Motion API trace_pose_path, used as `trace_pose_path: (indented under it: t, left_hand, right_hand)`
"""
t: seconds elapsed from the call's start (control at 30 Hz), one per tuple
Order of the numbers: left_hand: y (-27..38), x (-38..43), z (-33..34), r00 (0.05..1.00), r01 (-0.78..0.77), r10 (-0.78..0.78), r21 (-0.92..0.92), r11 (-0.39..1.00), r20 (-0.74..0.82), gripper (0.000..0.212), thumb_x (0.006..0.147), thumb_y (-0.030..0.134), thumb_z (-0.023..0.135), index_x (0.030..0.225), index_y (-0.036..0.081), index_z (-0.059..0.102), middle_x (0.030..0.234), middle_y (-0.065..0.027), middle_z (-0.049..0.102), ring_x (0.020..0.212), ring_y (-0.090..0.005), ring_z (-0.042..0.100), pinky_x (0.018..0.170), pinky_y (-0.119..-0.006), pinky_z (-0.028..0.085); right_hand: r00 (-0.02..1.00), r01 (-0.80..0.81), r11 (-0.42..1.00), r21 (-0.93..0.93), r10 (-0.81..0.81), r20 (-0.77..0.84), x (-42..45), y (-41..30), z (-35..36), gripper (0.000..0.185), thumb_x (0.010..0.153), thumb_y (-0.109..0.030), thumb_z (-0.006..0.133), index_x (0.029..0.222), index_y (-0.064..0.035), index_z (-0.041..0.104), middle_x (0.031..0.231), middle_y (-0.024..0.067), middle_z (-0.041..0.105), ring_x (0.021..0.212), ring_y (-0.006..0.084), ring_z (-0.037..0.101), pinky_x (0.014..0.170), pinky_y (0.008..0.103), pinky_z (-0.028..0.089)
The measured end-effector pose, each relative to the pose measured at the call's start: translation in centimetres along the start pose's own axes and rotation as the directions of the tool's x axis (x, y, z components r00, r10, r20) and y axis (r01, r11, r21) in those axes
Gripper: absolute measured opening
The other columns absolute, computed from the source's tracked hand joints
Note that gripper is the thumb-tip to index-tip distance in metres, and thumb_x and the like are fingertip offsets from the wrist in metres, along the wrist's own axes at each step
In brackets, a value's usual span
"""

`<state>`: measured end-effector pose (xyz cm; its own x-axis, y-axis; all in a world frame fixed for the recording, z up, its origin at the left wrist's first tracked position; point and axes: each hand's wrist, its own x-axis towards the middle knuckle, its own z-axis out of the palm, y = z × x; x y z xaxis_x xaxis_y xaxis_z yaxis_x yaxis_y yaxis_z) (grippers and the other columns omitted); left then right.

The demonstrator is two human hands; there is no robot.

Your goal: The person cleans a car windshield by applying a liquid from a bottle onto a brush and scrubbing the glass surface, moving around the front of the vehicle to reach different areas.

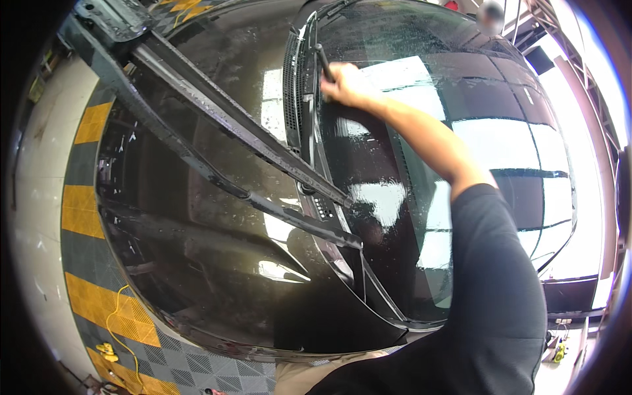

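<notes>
My right hand [345, 85] reaches across the wet windshield [375, 163] of a dark car. It grips a black rod-like handle [323, 61] near the glass's lower edge, beside the perforated cowl panel [292, 89]; the handle's working end is hidden by the hand. In the left foreground a lifted wiper arm [207, 173] and its wiper blade [237, 126] rise steeply toward the camera. Below them spreads the glossy hood [197, 266], with water drops on it. A sliver at the bottom edge may be my left hand [218, 392], next to a small dark thing; its grip is unclear.
Yellow and grey floor tiles [84, 212] border the car's front. On them lie a yellow cord [116, 311] and a yellow object [106, 351]. A blurred person [490, 19] is beyond the far side. A yellow-green item [560, 350] stands at lower right.
</notes>
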<state>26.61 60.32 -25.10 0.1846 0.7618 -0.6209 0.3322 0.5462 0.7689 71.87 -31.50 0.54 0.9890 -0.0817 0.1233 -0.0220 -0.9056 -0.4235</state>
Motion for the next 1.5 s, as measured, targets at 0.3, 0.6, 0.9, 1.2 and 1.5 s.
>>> trace_pose_path:
  t: [0.3,0.6,0.9,1.2,1.5]
  left_hand:
    - [-3.7,1.0,2.1,0.986,0.149,-0.155,-0.092,0.985,-0.062,0.05,0.097,0.055,0.058,0.118,0.01,0.065,0.115,-0.0094,0.067,0.108,-0.0286,0.061,0.093,-0.049,0.051]
    - [-6.1,1.3,3.5,0.977,0.203,-0.206,-0.06,0.977,-0.051,0.057,0.094,0.062,0.062,0.121,0.012,0.064,0.119,-0.0087,0.065,0.114,-0.0295,0.058,0.101,-0.047,0.048]
    - [-4.5,3.3,4.0,0.992,0.11,-0.1,-0.137,0.984,0.078,0.062,0.097,0.065,0.053,0.122,0.009,0.063,0.115,-0.0092,0.066,0.104,-0.0272,0.059,0.093,-0.045,0.048]
    - [-7.9,2.8,4.3,0.976,0.215,-0.215,-0.151,0.965,0.02,0.083,0.103,0.074,0.029,0.123,0.0,0.061,0.094,-0.0095,0.072,0.066,-0.016,0.06,0.058,-0.026,0.048]
    - [-5.8,1.2,3.9,0.982,0.116,-0.128,-0.095,0.989,-0.142,0.077,0.104,0.069,0.033,0.134,0.003,0.06,0.104,-0.0101,0.073,0.073,-0.0162,0.065,0.06,-0.025,0.048]
  right_hand:
    - [0.966,-0.252,0.963,0.096,0.256,-0.033,-0.4,0.4,-2.5,0.027,0.095,-0.026,0.067,0.085,-0.0003,0.069,0.066,0.0108,0.071,0.061,0.0188,0.072,0.062,0.0356,0.058]
    - [0.951,-0.227,0.97,0.085,0.239,-0.194,-1.2,5.2,-2.9,0.027,0.092,-0.027,0.071,0.081,-0.0032,0.067,0.069,0.0106,0.069,0.061,0.0217,0.069,0.061,0.0386,0.054]
    - [0.943,-0.282,0.959,0.041,0.285,-0.171,-5.0,5.5,-4.5,0.033,0.09,-0.034,0.071,0.09,-0.0012,0.07,0.075,0.0177,0.072,0.07,0.0312,0.073,0.069,0.0448,0.057]
    - [0.973,-0.217,0.956,0.199,0.228,-0.033,-7.0,2.8,-3.8,0.03,0.093,-0.028,0.07,0.08,-0.0016,0.065,0.067,0.0115,0.069,0.057,0.0202,0.069,0.057,0.0378,0.054]
    - [0.975,-0.151,0.972,0.18,0.117,0.189,-12.5,-1.6,-1.3,0.025,0.094,-0.025,0.067,0.08,-0.0064,0.06,0.065,0.0054,0.068,0.062,0.0169,0.069,0.061,0.0357,0.055]
